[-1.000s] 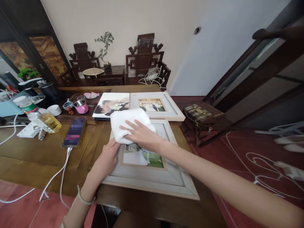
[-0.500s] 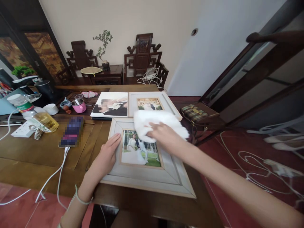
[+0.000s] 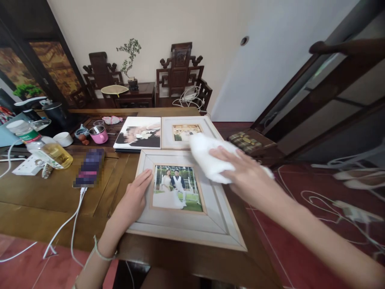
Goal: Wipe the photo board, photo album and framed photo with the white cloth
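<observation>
A framed photo [image 3: 180, 222] with a wide pale border lies flat at the front of the wooden table, showing two people on grass. My left hand [image 3: 134, 200] rests on its left edge, fingers stretched out together and holding nothing. Over the frame's upper right corner, my right hand [image 3: 240, 168] grips a white cloth [image 3: 207, 154], its fingers pressed into the folds and slightly blurred. The cloth covers part of that corner and of a second framed photo [image 3: 183, 120] behind. Beside that one lies a photo album or print [image 3: 144, 136] with a white upper part.
On the left are a phone [image 3: 89, 167] on a white cable, a bottle of yellow liquid [image 3: 57, 154], a power strip [image 3: 27, 167], a pink cup [image 3: 99, 135] and a white cup [image 3: 63, 139]. A plaid bag [image 3: 248, 142] sits beyond the table's right edge.
My right hand has moved right with the white cloth, from over the photo to the frame's right corner, uncovering the picture. My left hand stays on the left edge.
</observation>
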`<state>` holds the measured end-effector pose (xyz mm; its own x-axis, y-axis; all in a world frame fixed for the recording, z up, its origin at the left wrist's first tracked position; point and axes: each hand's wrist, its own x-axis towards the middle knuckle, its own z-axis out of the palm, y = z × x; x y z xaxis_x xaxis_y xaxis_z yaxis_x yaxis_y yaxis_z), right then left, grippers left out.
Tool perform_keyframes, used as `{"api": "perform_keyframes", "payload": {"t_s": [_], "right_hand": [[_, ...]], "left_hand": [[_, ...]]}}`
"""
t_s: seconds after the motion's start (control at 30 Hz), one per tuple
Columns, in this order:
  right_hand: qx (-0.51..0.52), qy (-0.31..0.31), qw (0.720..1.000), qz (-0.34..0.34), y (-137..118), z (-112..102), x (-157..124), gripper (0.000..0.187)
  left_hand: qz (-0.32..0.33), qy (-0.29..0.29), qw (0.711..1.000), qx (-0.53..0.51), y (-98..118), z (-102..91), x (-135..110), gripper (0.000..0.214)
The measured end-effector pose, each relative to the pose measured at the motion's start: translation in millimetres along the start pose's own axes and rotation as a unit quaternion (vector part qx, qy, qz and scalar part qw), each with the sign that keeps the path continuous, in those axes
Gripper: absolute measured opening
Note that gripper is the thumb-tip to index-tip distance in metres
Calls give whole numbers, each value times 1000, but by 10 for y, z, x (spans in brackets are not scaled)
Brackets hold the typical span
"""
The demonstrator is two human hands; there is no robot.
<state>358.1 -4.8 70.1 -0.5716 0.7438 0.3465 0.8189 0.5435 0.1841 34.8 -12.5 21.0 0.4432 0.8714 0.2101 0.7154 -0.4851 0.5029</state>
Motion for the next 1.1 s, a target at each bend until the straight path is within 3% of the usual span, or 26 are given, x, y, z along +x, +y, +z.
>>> {"api": "perform_keyframes", "payload": {"t_s": [0.1, 0.2, 0.27, 0.4, 0.5, 0.67, 0.77, 0.93, 1.03, 1.1], "right_hand": [[18, -46, 998, 48, -224, 200, 219, 36], [23, -41, 994, 102, -343, 308, 344, 33], [26, -46, 994, 97, -373, 311, 335, 34], [80, -59, 995, 28, -483, 172, 87, 27], [135, -44, 990, -7, -722, -33, -225, 25], [221, -32, 975, -11, -1102, -292, -571, 31], [217, -40, 975, 8, -1009, -212, -481, 42], [111, -33, 991, 69, -480, 136, 72, 50], [61, -64, 995, 49, -313, 256, 362, 51], [42, -90, 995, 23, -337, 274, 413, 52]], "left_hand": [[4, 0, 1000, -3, 3, -6, 2, 68], [0, -11, 1000, 1, 13, -18, 10, 67], [0, -14, 1000, 1, 16, -24, 15, 66], [4, -5, 1000, -1, 14, -20, 20, 67], [4, -6, 1000, 9, 10, -9, 24, 69], [8, -9, 1000, 17, -5, 8, 25, 69], [13, -8, 1000, 13, -15, 5, 19, 70], [16, -20, 1000, 4, -11, -24, 13, 69], [8, -17, 1000, 1, 4, -33, 19, 67], [3, -15, 1000, 0, 12, -30, 25, 66]]}}
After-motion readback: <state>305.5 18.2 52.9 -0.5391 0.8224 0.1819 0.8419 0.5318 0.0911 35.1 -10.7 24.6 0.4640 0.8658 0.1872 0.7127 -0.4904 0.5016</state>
